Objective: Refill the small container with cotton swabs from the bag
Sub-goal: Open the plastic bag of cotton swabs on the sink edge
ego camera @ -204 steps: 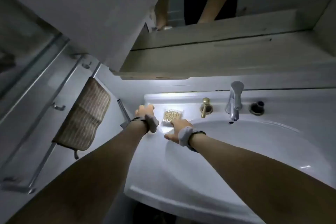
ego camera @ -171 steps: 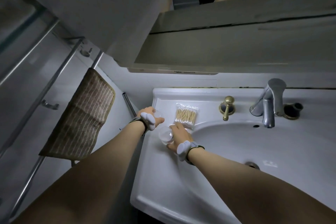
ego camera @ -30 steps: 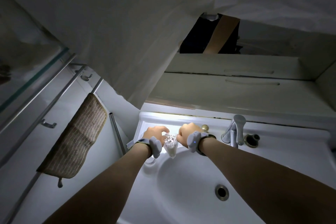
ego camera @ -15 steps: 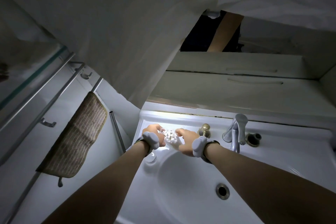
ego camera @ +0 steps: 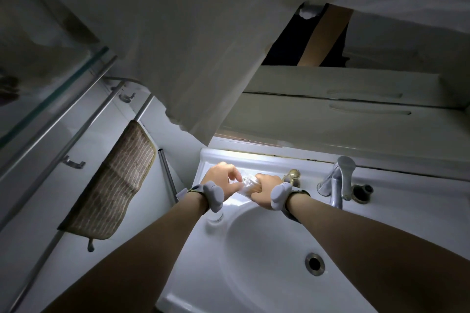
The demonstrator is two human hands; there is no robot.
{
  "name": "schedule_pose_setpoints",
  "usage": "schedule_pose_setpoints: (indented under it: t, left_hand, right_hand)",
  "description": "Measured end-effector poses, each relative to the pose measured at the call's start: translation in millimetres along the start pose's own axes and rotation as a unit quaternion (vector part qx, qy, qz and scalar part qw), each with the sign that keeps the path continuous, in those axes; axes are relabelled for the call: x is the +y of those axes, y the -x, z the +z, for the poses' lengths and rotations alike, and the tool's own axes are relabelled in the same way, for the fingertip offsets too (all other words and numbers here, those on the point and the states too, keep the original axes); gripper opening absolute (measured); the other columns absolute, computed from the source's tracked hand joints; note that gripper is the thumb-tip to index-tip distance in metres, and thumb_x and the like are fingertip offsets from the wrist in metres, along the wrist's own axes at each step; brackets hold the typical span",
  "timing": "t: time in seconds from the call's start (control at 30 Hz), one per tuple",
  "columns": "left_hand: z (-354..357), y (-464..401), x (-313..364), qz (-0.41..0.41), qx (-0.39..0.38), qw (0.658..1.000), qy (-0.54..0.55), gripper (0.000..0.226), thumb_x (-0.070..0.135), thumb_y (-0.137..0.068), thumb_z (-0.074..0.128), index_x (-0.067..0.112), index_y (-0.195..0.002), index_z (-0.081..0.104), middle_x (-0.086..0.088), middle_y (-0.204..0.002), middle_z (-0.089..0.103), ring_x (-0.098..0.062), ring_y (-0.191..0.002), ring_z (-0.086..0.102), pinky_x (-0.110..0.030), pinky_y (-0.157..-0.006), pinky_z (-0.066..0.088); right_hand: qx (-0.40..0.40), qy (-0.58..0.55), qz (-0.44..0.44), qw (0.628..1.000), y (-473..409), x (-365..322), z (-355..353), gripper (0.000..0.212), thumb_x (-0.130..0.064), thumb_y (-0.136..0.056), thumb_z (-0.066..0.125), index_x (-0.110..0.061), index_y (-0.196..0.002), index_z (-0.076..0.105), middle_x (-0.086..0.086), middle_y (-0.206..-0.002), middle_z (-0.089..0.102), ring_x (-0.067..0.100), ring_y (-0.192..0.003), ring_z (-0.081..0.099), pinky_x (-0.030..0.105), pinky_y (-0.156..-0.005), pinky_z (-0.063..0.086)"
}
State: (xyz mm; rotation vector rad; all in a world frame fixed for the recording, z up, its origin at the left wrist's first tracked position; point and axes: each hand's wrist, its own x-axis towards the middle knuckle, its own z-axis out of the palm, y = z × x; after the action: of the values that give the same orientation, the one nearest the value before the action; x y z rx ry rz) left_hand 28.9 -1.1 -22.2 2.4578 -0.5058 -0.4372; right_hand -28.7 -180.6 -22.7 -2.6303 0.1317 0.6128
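Dim bathroom light falls on a white sink (ego camera: 254,249) whose back ledge is lit brightly from under a cabinet (ego camera: 343,119). Both hands meet over that ledge, at the basin's far left corner. The left hand (ego camera: 223,181) has its fingers curled, thumb and fingertips pinching at something clear and pale between the hands. The right hand (ego camera: 264,192) is closed round the same clear thing from the other side, knuckles toward the camera. What lies between them looks like the swabs (ego camera: 248,183), white tips showing in clear plastic, but whether that plastic is the bag or the container cannot be told; the hands cover most of it. Each wrist carries a grey band (ego camera: 213,194).

Just below the left wrist a small clear round piece (ego camera: 216,217) sits on the sink rim, partly hidden by the band; it may be a lid, though glare blurs it. Right of the hands stands a brass knob (ego camera: 293,176), touching nothing, and further right a chrome tap (ego camera: 338,183) leans over the basin. Beyond the tap is a dark ringed hole (ego camera: 362,190) in the ledge. The drain (ego camera: 314,263) sits low in the basin, between the forearms.

On the left wall a brown striped towel (ego camera: 114,185) hangs from a rail (ego camera: 76,134), well apart from the sink. A large pale panel (ego camera: 178,46) juts down from above and blocks much of the upper view. Behind it a mirror shows a dark garment and a bare arm (ego camera: 320,35).
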Motion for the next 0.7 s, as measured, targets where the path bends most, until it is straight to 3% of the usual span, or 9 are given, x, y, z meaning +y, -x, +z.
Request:
schedule_pose_setpoints:
  t: [0.17, 0.37, 0.57, 0.7]
  left_hand:
    - [-3, 1, 4, 0.078, -0.012, 0.997, 0.023, 0.013, 0.035, -0.082, 0.074, 0.034, -0.094, 0.071, 0.018, -0.092, 0.066, -0.004, -0.068, 0.056, -0.007, -0.060, 0.043]
    - [1, 3, 3, 0.091, -0.015, 0.995, 0.046, 0.020, 0.033, -0.083, 0.075, 0.029, -0.103, 0.074, 0.014, -0.093, 0.072, -0.008, -0.067, 0.058, -0.004, -0.063, 0.042]
    - [0, -3, 0, 0.092, -0.059, 0.994, -0.017, 0.018, 0.038, -0.084, 0.074, 0.031, -0.101, 0.075, 0.018, -0.089, 0.062, 0.007, -0.069, 0.053, -0.002, -0.059, 0.035]
    - [2, -10, -5, 0.096, -0.058, 0.992, -0.054, 0.018, 0.033, -0.088, 0.070, 0.028, -0.105, 0.074, 0.004, -0.098, 0.066, -0.005, -0.074, 0.054, -0.004, -0.064, 0.033]
  right_hand:
    - [-0.039, -0.010, -0.008, 0.999, -1, -4, -2, 0.043, -0.056, -0.087, 0.046, -0.015, -0.090, 0.057, 0.003, -0.091, 0.067, 0.022, -0.073, 0.058, 0.031, -0.058, 0.038]
    - [-0.058, 0.017, -0.053, 0.997, -2, -2, -4, 0.029, -0.046, -0.077, 0.039, -0.023, -0.086, 0.052, -0.002, -0.081, 0.065, 0.024, -0.066, 0.051, 0.027, -0.052, 0.034]
    - [-0.042, 0.006, -0.029, 0.999, -15, 1, 9, 0.032, -0.051, -0.076, 0.061, -0.020, -0.082, 0.058, -0.003, -0.079, 0.066, 0.017, -0.061, 0.055, 0.026, -0.049, 0.035]
    - [-0.026, -0.012, -0.046, 0.999, -21, 1, 12, 0.034, -0.053, -0.079, 0.063, -0.021, -0.076, 0.053, -0.006, -0.071, 0.058, 0.015, -0.058, 0.052, 0.028, -0.048, 0.033]
